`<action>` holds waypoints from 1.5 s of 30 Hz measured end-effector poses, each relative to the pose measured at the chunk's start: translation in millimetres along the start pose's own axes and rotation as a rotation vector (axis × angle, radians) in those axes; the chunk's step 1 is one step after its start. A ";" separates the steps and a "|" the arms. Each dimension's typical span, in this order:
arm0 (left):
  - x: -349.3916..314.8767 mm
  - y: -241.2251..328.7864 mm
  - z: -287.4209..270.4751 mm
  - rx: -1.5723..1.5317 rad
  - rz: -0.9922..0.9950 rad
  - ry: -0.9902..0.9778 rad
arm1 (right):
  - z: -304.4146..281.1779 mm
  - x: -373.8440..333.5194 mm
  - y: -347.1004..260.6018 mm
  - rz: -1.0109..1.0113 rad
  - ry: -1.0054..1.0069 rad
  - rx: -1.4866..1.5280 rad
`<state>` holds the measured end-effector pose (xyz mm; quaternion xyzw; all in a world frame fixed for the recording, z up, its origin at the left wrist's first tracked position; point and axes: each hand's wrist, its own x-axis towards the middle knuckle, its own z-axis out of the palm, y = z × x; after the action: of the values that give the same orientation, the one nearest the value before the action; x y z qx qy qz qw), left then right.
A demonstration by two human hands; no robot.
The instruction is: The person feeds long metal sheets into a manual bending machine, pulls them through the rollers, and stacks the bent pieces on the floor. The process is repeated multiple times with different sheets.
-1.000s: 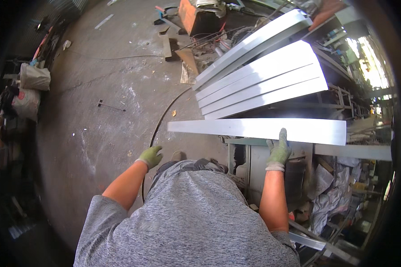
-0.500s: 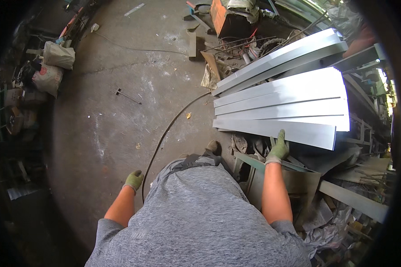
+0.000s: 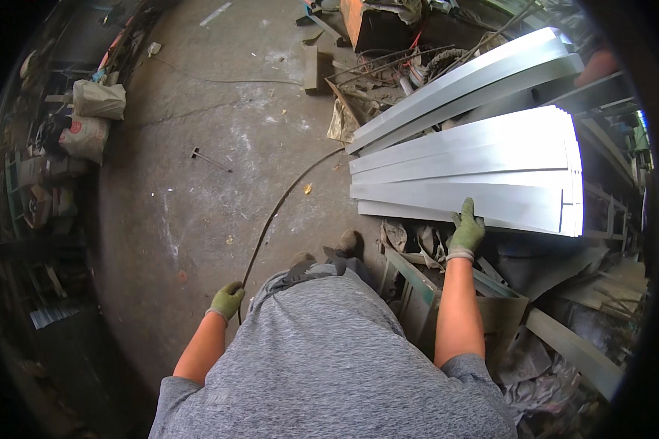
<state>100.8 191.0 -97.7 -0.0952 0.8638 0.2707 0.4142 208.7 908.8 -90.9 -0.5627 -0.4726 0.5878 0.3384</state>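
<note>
My right hand (image 3: 467, 231), in a green work glove, rests at the near edge of a long silvery metal strip (image 3: 417, 196). Its fingers are stretched out over the strip, with the thumb apart. The strip lies slightly askew on a fanned stack of similar metal strips (image 3: 461, 146), whose right ends are uneven. Low at my left side, my left hand (image 3: 228, 299), gloved in green too, hangs away from the metal with its fingers curled and nothing visible in them. A dark cable (image 3: 271, 219) runs along the floor close by it.
Beyond the stack lie more long metal profiles (image 3: 468, 84). An orange box (image 3: 352, 23) and tangled rods stand farther off. A T-shaped tool (image 3: 212, 159) lies on the concrete floor (image 3: 198, 219). White sacks (image 3: 99, 99) line the left. A green-edged frame (image 3: 411, 282) stands by my right arm.
The nearest strip has shifted away from me onto the stack, and my right hand has moved slightly up and right with it. My left hand stays low at my side.
</note>
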 end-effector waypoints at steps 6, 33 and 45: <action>7.0 9.8 2.2 0.007 0.002 -0.008 | -8.5 18.5 -9.8 -0.007 -0.021 0.034; 45.0 21.9 7.4 0.004 0.105 -0.091 | -2.8 72.7 -19.6 -0.053 0.079 -0.821; 61.6 17.3 -4.3 0.070 0.096 -0.086 | 8.0 64.7 -52.7 0.089 -0.147 -1.289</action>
<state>51.9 206.8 -136.0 -0.0273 0.8577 0.2640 0.4405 184.8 984.7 -64.3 -0.6304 -0.7286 0.2370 -0.1250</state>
